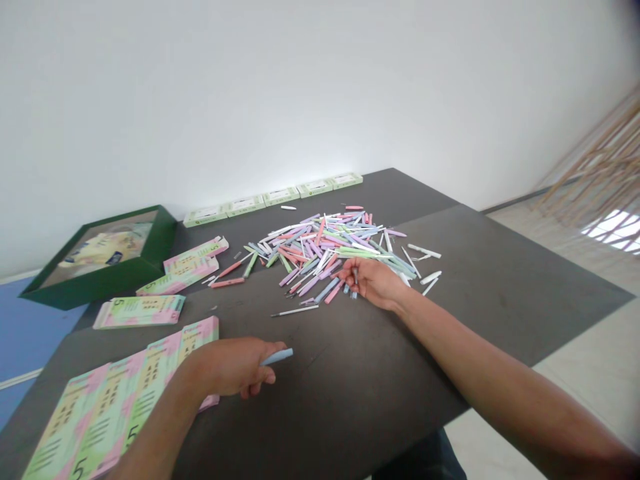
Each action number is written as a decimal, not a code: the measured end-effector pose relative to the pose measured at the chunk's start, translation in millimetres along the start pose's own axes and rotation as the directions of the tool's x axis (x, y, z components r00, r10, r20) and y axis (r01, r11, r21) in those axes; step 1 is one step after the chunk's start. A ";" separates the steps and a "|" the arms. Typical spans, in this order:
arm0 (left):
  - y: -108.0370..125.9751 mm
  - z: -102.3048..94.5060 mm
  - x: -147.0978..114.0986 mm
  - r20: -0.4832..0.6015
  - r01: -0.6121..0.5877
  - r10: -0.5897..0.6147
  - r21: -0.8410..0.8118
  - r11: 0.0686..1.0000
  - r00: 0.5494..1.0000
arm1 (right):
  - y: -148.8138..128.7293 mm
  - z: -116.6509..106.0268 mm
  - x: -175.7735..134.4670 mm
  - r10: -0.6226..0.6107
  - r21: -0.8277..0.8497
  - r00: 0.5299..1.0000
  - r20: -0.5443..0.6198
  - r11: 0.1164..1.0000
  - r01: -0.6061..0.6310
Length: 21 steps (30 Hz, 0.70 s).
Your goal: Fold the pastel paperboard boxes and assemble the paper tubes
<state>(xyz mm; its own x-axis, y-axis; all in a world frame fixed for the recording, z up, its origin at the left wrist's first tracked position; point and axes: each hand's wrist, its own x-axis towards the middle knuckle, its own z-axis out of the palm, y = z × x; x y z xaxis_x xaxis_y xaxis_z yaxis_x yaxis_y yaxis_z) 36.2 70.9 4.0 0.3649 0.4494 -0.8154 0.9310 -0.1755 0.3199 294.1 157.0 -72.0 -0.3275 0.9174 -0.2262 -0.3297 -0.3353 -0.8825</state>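
Observation:
My left hand [240, 367] is closed around a light blue pen barrel [277, 357], which sticks out past the thumb toward the right. This hand is above the dark table, beside the pink and green printed boxes. At the near edge of a heap of pastel pen parts [320, 243], the fingers of my right hand [373, 281] are pinched together. Something small and greyish shows at its fingertips, too little to name. Pink, blue and purple barrels lie just below and left of those fingers. A thin white refill [295, 311] rests apart, in front of the heap.
Flat pink and green boxes [107, 407] lie at the near left, with several more behind them. A green open box [100, 257] holding plastic-wrapped material stands at the far left. Small pale green cartons [280, 195] line the wall. The table's [525, 287] corner juts out right.

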 end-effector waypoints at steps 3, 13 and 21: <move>2.4 0.2 -1.1 -0.001 -0.002 0.002 -0.020 1.000 1.000 | 0.6 -0.3 -2.1 0.011 -0.007 0.999 0.038 1.000 -0.010; 1.3 0.8 -1.1 0.001 -0.013 0.013 -0.037 0.999 1.000 | -6.8 -10.1 -2.4 -0.028 0.013 0.999 0.026 1.000 0.027; 2.0 1.2 -4.1 -0.005 -0.008 0.008 -0.003 1.000 1.000 | -25.9 -42.9 -1.8 -0.213 -0.118 0.970 -0.114 0.973 0.200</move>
<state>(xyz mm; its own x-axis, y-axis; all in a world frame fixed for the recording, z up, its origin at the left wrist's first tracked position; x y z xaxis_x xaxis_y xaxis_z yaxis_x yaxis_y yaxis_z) 36.5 67.7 7.3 0.3720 0.4528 -0.8103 0.9282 -0.1763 0.3276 341.2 173.2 -66.4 -0.1463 0.9861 -0.0781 -0.2821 -0.1173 -0.9522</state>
